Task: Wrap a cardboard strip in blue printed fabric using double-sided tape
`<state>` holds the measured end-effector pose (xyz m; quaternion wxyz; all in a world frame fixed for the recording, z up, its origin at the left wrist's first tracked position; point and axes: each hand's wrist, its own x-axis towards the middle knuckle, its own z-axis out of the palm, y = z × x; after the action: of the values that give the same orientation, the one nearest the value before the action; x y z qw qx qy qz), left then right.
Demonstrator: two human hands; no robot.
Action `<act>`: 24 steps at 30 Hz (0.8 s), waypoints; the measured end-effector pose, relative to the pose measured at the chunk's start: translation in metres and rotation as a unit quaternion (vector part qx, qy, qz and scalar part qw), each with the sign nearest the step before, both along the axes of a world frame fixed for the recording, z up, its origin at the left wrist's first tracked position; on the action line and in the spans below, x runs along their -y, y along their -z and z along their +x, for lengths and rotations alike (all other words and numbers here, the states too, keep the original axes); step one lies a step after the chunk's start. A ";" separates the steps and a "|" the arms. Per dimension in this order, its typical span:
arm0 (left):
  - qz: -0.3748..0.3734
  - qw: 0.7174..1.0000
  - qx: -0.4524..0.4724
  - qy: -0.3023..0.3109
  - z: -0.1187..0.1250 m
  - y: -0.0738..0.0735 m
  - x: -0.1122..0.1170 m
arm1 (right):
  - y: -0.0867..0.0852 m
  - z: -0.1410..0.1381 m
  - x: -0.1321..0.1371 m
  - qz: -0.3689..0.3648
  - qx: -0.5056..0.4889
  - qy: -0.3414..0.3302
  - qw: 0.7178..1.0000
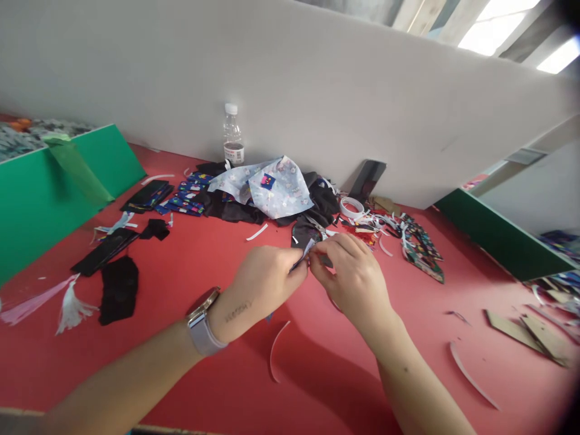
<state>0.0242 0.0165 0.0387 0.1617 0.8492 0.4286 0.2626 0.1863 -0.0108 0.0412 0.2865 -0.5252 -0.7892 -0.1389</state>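
Pinching a small pale paper strip (307, 249) at frame centre, left hand (263, 284) and right hand (356, 278) fingertips together; peeling step, next needs finer grip.

Matt red tabletop (194, 362); clear glossy plastic bottle (232, 136); printed cloth (272, 187).

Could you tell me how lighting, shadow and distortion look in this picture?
Head view: ceiling lights blow out top right; the arms cast soft shadows on the red table; the white wall bows from lens distortion; the lower right corner darkens; the small piece between both hands is blurred.
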 end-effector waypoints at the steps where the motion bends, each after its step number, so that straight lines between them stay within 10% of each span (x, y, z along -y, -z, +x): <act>1: 0.001 1.000 -0.006 0.007 0.002 -0.003 -0.001 | -0.002 0.002 0.000 0.004 0.006 0.008 1.000; 24: -0.017 0.999 -0.029 0.027 0.001 0.002 -0.007 | 0.000 0.006 -0.002 -0.048 0.023 -0.010 0.999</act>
<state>0.0255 0.0234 0.0367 0.1711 0.8646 0.4147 0.2264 0.1919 -0.0087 0.0414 0.2441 -0.5270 -0.8066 -0.1096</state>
